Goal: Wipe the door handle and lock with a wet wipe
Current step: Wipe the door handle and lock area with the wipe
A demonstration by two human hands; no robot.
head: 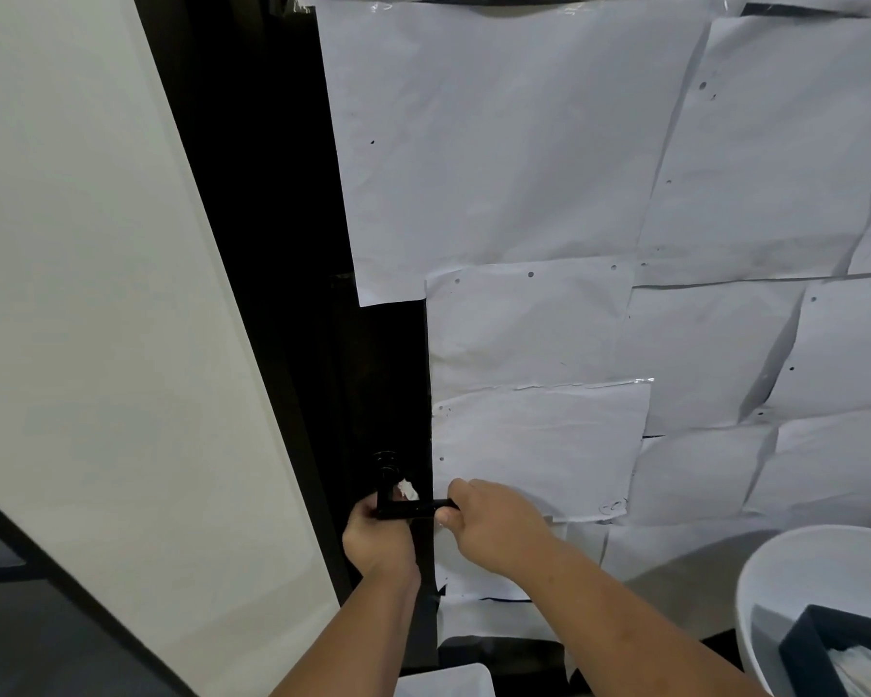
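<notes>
The right hand (478, 520) grips the stiff black door handle (413, 509) at its free end, while the left hand (373, 535) pinches the soft, limp wet wipe (407, 490) against its inner bend.

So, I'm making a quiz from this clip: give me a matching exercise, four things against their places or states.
Things:
1. left hand
2. right hand
3. wipe
4. handle

Places or states:
a. white, bunched just above the lever
b. black, sticking out from the dark door edge
c. grips the lever's free end
d. holds the lever near its pivot

Pairs: 1-d, 2-c, 3-a, 4-b
</notes>
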